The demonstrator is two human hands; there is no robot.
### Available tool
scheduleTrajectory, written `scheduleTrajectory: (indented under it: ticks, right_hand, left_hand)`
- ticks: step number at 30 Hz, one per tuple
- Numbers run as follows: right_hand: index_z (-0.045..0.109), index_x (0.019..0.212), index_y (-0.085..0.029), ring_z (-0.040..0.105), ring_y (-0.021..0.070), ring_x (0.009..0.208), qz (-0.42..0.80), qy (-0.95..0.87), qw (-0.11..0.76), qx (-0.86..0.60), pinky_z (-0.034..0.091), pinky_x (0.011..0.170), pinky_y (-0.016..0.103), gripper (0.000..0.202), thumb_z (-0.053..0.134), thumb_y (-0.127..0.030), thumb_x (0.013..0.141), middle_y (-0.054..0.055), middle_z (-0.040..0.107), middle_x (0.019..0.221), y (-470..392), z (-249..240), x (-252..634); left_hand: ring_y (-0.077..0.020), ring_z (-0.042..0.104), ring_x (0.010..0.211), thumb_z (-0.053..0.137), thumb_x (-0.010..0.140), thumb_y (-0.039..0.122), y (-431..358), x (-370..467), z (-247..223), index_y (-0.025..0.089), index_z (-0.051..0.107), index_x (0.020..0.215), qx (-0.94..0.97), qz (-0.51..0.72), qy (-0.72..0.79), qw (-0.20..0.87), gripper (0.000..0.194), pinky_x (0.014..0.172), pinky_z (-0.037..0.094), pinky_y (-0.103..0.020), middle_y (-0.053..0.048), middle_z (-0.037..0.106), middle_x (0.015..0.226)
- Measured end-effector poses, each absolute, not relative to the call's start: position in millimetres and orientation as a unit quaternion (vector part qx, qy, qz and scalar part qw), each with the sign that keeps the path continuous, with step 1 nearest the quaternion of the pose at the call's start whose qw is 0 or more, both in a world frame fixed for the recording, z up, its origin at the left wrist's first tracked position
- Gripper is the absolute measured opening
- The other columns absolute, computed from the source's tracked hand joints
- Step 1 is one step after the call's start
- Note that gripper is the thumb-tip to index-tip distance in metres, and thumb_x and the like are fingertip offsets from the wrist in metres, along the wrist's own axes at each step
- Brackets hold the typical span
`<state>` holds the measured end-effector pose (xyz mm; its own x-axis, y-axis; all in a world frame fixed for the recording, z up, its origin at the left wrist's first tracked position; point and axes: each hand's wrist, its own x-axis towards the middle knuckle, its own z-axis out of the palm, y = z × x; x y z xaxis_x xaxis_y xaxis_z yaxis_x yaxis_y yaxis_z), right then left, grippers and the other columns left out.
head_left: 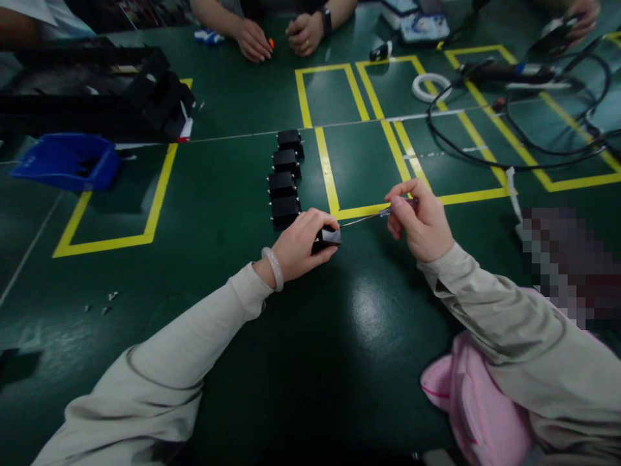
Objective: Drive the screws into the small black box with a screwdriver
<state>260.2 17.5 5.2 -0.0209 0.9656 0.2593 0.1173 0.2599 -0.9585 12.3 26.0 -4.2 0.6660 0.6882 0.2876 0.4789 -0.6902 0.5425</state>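
My left hand (pixel 303 243), with a pale bangle at the wrist, is closed around a small black box (pixel 328 239) on the green table. In my right hand (pixel 418 217) is a screwdriver (pixel 385 211), held by its clear handle. Its thin shaft runs left, and the tip meets the right side of the box; the exact contact point is too small to make out. Several similar black boxes (pixel 284 184) stand in a column just beyond my left hand, with small shiny screws sticking out at their sides.
Loose screws (pixel 110 296) lie at the left. Beyond are a blue scoop-like bin (pixel 68 162) and black trays (pixel 92 97). A white tape ring (pixel 431 87) and coiled black cable (pixel 514 162) lie at the right. Another person's hands (pixel 255 40) rest across the table. A pink bag (pixel 485 401) is near my right forearm.
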Motion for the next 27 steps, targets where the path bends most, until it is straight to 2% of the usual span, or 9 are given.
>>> scheduleTrajectory:
  ticks: [7, 13, 19, 24, 27]
  right_hand:
    - [0.055, 0.080, -0.023, 0.038, 0.0078, 0.032, 0.404, -0.590, 0.523, -0.465, 0.027, 0.032, 0.025, 0.040, 0.063, -0.061, 0.090, -0.009, 0.037, 0.043, 17.4, 5.5, 260.2]
    - [0.055, 0.087, -0.024, 0.043, 0.0089, 0.035, 0.402, -0.583, 0.537, -0.458, 0.032, 0.034, 0.025, 0.038, 0.066, -0.060, 0.088, -0.008, 0.044, 0.046, 17.3, 5.5, 258.4]
    - [0.054, 0.080, -0.023, 0.038, 0.0076, 0.032, 0.396, -0.588, 0.532, -0.463, 0.029, 0.033, 0.025, 0.038, 0.062, -0.058, 0.092, -0.010, 0.038, 0.044, 17.4, 6.2, 260.1]
    - [0.055, 0.089, -0.024, 0.044, 0.0092, 0.036, 0.382, -0.592, 0.540, -0.461, 0.032, 0.035, 0.025, 0.034, 0.066, -0.056, 0.090, -0.009, 0.045, 0.046, 15.7, 7.2, 259.7]
    - [0.055, 0.083, -0.023, 0.043, 0.0085, 0.035, 0.385, -0.593, 0.538, -0.459, 0.033, 0.035, 0.025, 0.035, 0.064, -0.056, 0.092, -0.009, 0.043, 0.046, 14.7, 9.8, 259.1]
  left_hand:
    - [-0.0241, 0.058, 0.106, 0.064, 0.090, 0.021, 25.9, 11.9, -4.8, 0.016, 0.053, 0.114, 0.886, 0.242, 0.329, 0.219, 0.027, 0.094, 0.051, -0.041, -0.010, 0.062, 0.114]
    - [-0.0235, 0.058, 0.106, 0.064, 0.090, 0.020, 25.2, 12.4, -5.9, 0.016, 0.053, 0.115, 0.882, 0.250, 0.332, 0.222, 0.027, 0.093, 0.051, -0.040, -0.010, 0.061, 0.114]
    - [-0.0234, 0.058, 0.105, 0.065, 0.090, 0.021, 22.8, 15.5, -6.7, 0.017, 0.053, 0.114, 0.878, 0.254, 0.333, 0.231, 0.027, 0.092, 0.051, -0.040, -0.009, 0.061, 0.113]
    - [-0.0239, 0.058, 0.106, 0.064, 0.090, 0.021, 21.0, 16.3, -6.4, 0.017, 0.053, 0.114, 0.875, 0.251, 0.337, 0.239, 0.027, 0.093, 0.051, -0.041, -0.010, 0.061, 0.114]
    - [-0.0239, 0.058, 0.105, 0.064, 0.091, 0.023, 20.0, 16.6, -6.1, 0.018, 0.053, 0.113, 0.873, 0.249, 0.340, 0.243, 0.026, 0.093, 0.051, -0.041, -0.009, 0.061, 0.113]
